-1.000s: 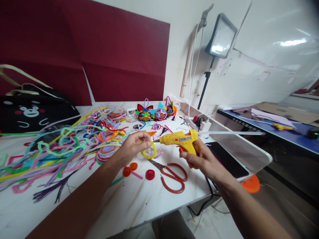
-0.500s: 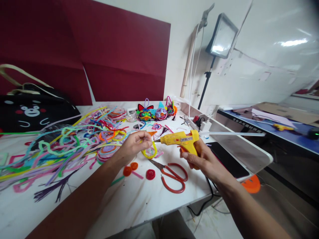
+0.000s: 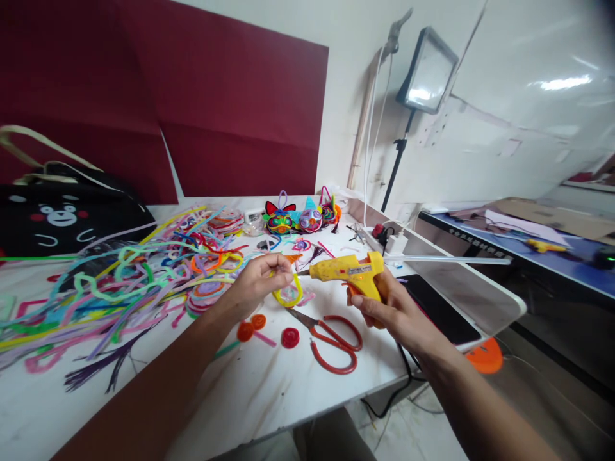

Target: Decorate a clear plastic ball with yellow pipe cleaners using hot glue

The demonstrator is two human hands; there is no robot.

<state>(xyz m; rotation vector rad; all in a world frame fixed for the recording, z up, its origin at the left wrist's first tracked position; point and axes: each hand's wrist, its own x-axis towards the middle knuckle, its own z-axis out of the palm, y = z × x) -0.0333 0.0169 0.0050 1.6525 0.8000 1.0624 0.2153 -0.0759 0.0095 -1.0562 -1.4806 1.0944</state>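
My right hand (image 3: 379,301) is wrapped round the grip of a yellow hot glue gun (image 3: 346,269), its forefinger by the orange trigger. The nozzle points left and meets, or nearly meets, a yellow pipe cleaner (image 3: 291,301) bent in a curve. Thumb and fingers of my left hand (image 3: 266,275) pinch the upper end of that pipe cleaner. Below them lie orange-handled scissors (image 3: 336,342), their blades toward my left hand. Coiled discs rest nearby: a red coil (image 3: 289,337) and two orange coils (image 3: 246,330).
A tangle of coloured pipe cleaners (image 3: 144,269) spreads across the left. Decorated craft balls (image 3: 310,219) stand at the back. A black phone (image 3: 437,310) lies right, near a white charger (image 3: 396,243). A black bag (image 3: 62,218) sits far left; a lamp (image 3: 430,70) stands behind.
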